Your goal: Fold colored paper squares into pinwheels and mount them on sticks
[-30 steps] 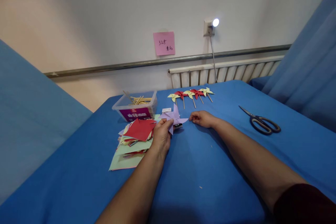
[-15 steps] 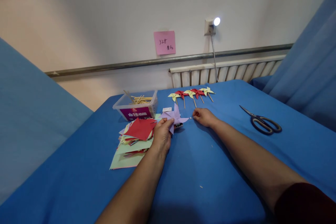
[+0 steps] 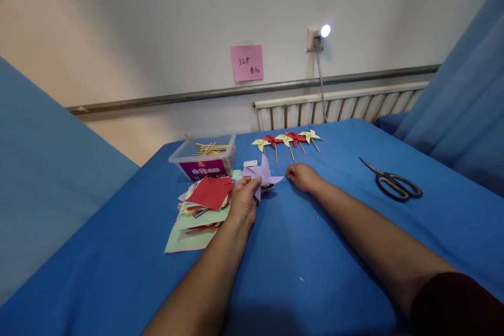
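Seeing at left, on the blue surface [image 3: 118, 252], a clear plastic tub [image 3: 207, 169] of loose wooden sticks [image 3: 212, 150], some poking above its rim. Finding just in front of it a messy paper pile [image 3: 197, 226], topped by a red square [image 3: 211, 192]. Clamping a purple pinwheel [image 3: 265, 170] between thumb and fingers of the left hand [image 3: 243, 200], right beside that pile. Spreading the pinwheel's blades about evenly on every side, aiming one at the wall, another rightward. Partly covering a dark, shiny thing [image 3: 269, 187] underneath. Curling the right hand [image 3: 302, 177] just beside the rightward tip, being unable to tell whether gripping anything. Holding both hands apart. Seeing beyond them five yellow and red stick pinwheels [image 3: 284, 140] in a row, then, farther right, dark-handled scissors [image 3: 380, 174], pointing away and leftward.
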